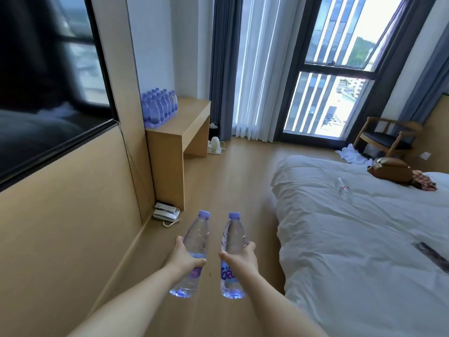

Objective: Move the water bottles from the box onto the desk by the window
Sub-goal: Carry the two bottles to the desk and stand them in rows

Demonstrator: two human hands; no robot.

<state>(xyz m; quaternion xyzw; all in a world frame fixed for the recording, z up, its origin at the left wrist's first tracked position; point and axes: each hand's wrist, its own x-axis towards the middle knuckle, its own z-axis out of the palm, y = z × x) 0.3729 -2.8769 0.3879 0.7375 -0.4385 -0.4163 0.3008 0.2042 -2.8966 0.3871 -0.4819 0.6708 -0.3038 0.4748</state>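
The left hand (185,257) wraps its grip around the middle of a clear water bottle with a lilac cap (193,249), thumb across the front and fingers curled behind, just above a pink label. The right hand (243,257) pinches a second water bottle (233,249) the same way, thumb on the near side, fingertips showing past the far edge, the label's blue letters below the thumb. Both bottles stand nearly upright in the air above the wooden floor (218,181), caps pointing away from the person, the two just beside each other but not touching. Both forearms reach forward from the bottom edge of the view.

Ahead and to the left, the wooden worktop (192,117) stands against the wall next to the window (340,69), well apart from the hands. A cluster of matching lilac-capped bottles (159,108) stands at its rear left corner, packed close together in rows.

A white telephone (166,211) lies on the floor at the foot of the worktop's side panel. A bed with a rumpled white duvet (352,239) fills the right side, and one small clear bottle (342,188) lies on it. A brown bag (391,170) sits near the bed's far edge, and a wooden armchair (386,136) stands in the corner by the curtains (257,69).
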